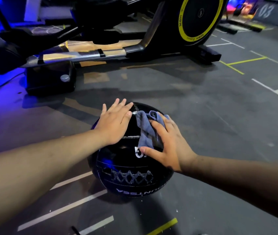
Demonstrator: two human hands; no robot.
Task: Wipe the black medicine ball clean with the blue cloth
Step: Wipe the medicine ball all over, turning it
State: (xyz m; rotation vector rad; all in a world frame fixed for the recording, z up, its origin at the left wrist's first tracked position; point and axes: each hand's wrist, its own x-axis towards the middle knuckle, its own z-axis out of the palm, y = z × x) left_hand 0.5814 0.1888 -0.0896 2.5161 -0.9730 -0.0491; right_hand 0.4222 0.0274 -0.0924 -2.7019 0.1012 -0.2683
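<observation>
The black medicine ball (pixel 128 168) sits on the grey floor in the lower middle, with laced stitching and white lettering facing me. My left hand (pixel 114 123) lies flat on the ball's upper left, fingers straight and together. The blue cloth (pixel 145 131) is crumpled on the ball's top right. My right hand (pixel 167 141) presses on the cloth with spread fingers, thumb stretched over the white number; part of the cloth is hidden under the palm.
An exercise machine with a long metal rail (pixel 77 55) and a black flywheel housing with a yellow ring (pixel 201 19) stands behind the ball. The grey floor (pixel 219 116) carries white and yellow lines. Blue light falls at the left.
</observation>
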